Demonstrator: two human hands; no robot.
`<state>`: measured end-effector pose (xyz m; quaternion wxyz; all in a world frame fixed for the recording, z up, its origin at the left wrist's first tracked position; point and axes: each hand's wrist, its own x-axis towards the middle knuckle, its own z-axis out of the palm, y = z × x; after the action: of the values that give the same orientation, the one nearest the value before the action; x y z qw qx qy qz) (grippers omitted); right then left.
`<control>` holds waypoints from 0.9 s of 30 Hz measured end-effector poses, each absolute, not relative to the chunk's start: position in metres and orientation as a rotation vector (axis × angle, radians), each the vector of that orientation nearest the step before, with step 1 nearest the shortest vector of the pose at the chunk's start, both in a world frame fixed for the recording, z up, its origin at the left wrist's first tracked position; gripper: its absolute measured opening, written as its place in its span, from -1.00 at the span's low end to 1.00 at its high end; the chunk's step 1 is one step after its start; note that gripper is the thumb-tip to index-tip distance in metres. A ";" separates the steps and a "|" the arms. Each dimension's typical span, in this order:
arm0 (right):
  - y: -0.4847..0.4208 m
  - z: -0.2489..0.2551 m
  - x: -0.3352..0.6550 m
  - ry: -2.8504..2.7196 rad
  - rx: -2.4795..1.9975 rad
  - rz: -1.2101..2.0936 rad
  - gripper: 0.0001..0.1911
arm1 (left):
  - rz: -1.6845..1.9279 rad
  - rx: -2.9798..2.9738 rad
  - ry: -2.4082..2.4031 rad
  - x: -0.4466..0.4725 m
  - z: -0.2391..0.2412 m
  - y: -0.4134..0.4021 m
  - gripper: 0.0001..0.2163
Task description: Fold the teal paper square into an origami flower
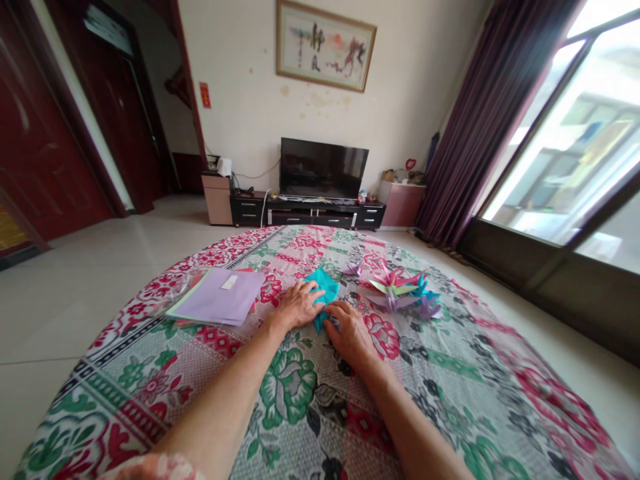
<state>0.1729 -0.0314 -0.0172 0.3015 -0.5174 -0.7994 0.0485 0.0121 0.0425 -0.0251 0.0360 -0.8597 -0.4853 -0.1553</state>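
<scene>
A sheet of blue origami paper (pixel 327 285), partly folded, lies on the tablecloth in front of me. My left hand (pixel 301 303) rests over its left side, holding it down with bent fingers. At the lower right edge, my right hand (pixel 347 330) has its thumb and fingers closed on the paper near its bottom point. The fingers hide much of the folds. To the left is a stack of coloured paper (pixel 215 303), lilac on top with a small white label (pixel 229 282). Several folded paper cranes (pixel 393 300) in purple, pink, green and blue sit on the right.
A flowered tablecloth (pixel 290 387) covers the round table. Beyond it, a television (pixel 323 168) stands on a low black cabinet (pixel 313 215) against the wall. A purple curtain (pixel 475 120) and a large window (pixel 570 147) are on the right, dark red doors (pixel 45 133) on the left.
</scene>
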 end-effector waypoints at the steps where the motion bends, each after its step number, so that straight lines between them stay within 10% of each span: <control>1: -0.032 -0.018 0.173 -2.108 -1.372 0.131 -0.78 | -0.476 -2.642 -1.498 0.012 -0.025 0.042 -0.65; 27: -0.036 -0.004 0.174 -2.446 -1.080 0.092 -0.72 | -0.406 -2.683 -1.472 0.010 -0.021 0.038 -0.67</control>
<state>0.1745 -0.0358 -0.0036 0.2311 -0.3927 -0.8895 0.0335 0.0103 0.0381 -0.0206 0.0273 -0.8687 -0.4767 -0.1316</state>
